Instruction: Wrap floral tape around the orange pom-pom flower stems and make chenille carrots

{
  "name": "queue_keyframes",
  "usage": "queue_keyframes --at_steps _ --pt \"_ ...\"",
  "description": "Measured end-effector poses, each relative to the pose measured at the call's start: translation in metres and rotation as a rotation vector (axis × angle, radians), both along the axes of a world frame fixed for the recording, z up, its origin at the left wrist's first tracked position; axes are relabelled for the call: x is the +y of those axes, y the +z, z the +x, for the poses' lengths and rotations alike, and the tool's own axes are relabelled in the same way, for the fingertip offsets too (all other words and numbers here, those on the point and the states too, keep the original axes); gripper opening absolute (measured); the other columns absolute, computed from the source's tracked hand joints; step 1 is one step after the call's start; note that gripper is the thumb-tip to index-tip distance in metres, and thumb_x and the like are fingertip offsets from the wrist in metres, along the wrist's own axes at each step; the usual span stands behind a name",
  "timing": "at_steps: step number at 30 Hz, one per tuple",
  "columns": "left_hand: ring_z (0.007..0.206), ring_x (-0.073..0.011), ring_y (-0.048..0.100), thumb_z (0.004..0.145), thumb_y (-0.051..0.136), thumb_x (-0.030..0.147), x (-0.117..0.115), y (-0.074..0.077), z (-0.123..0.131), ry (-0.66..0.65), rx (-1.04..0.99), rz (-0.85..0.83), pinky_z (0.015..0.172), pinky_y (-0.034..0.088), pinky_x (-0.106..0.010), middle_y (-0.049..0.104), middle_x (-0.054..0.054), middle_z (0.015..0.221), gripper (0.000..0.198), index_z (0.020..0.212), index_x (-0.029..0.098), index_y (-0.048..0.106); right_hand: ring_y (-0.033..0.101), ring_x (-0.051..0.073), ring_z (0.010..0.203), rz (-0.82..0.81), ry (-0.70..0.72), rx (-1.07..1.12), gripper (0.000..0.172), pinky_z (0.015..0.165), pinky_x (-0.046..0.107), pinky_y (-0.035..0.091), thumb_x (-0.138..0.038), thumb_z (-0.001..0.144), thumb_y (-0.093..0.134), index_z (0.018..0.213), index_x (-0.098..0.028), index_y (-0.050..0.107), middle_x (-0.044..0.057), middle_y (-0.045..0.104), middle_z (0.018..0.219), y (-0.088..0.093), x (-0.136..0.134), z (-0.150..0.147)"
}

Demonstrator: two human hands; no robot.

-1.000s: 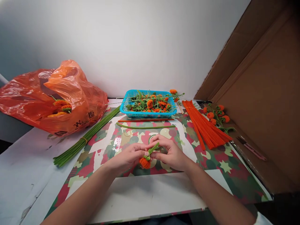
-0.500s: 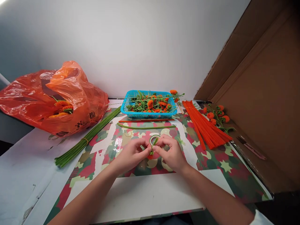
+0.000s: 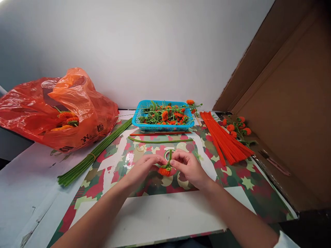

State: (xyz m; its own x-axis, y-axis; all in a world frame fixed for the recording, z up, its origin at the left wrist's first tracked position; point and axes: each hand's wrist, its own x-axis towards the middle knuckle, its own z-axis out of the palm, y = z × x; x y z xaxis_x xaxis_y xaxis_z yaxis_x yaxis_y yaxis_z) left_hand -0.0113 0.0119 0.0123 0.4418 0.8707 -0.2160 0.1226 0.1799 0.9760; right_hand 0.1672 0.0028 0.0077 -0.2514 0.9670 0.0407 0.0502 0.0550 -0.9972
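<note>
Between my hands is a small orange chenille flower, its bloom facing down and its short green stem pointing up. My right hand pinches it at the green base of the stem, thumb against forefinger. From the other side, my left hand has its fingertips closed in at the flower's green part; the exact contact is partly hidden. Just behind the fingers lies a white ring-shaped roll, half covered by the stem and my right hand. A green chenille stem and a red one lie farther back.
A blue basket holds several orange flowers and green stems. On the left are a bundle of green stems and an orange plastic bag. Orange-red stems, finished flowers and a pink-handled tool lie right, beside cardboard.
The flower has turned into view, its orange bloom now showing below my fingers and its stem upright. My left fingers have straightened and shifted slightly; my right hand keeps its pinch.
</note>
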Motion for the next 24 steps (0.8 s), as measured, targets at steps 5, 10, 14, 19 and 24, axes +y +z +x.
queue_keyframes --at_steps 5,10,14,19,24 --pt "0.065 -0.0127 0.049 0.072 0.066 0.041 0.001 -0.002 -0.002 -0.083 -0.192 -0.264 0.062 0.043 -0.025 0.051 0.000 0.066 0.028 0.066 0.016 0.059 0.049 0.014 0.075 0.121 0.135 -0.014 0.025 0.070 0.029 0.041 -0.040 0.081 0.063 0.068 -0.019 0.060 0.000 0.052 0.076 0.003 0.000 0.006" --pt "0.061 -0.0115 0.049 0.064 0.074 0.044 0.000 -0.005 -0.002 -0.169 -0.200 -0.345 0.060 0.042 -0.025 0.053 0.000 0.064 0.033 0.064 0.015 0.059 0.051 0.014 0.078 0.136 0.178 -0.048 0.020 0.073 0.029 0.043 -0.037 0.081 0.065 0.071 -0.020 0.064 0.000 0.052 0.080 0.007 -0.001 0.008" --pt "0.066 -0.0134 0.054 0.062 0.075 0.044 0.003 -0.008 -0.004 -0.186 -0.184 -0.293 0.063 0.041 -0.025 0.060 -0.002 0.068 0.034 0.066 0.014 0.059 0.052 0.015 0.082 0.182 0.134 -0.088 0.013 0.077 0.030 0.043 -0.030 0.080 0.066 0.072 -0.021 0.067 0.001 0.053 0.079 0.007 -0.003 0.007" --pt "0.065 -0.0129 0.052 0.070 0.070 0.045 0.005 -0.002 -0.004 -0.156 -0.070 -0.079 0.061 0.041 -0.025 0.058 -0.002 0.067 0.032 0.066 0.015 0.058 0.053 0.016 0.080 0.213 -0.013 -0.168 0.009 0.073 0.030 0.043 -0.022 0.077 0.065 0.069 -0.021 0.065 0.000 0.055 0.078 0.000 -0.005 0.000" --pt "0.067 -0.0142 0.053 0.080 0.058 0.037 0.000 0.006 0.002 -0.083 0.257 0.282 0.058 0.042 -0.024 0.060 -0.003 0.073 0.025 0.065 0.017 0.056 0.052 0.016 0.077 0.202 -0.216 -0.267 0.014 0.071 0.030 0.041 -0.018 0.077 0.060 0.063 -0.020 0.059 0.000 0.055 0.072 -0.009 -0.008 -0.012"
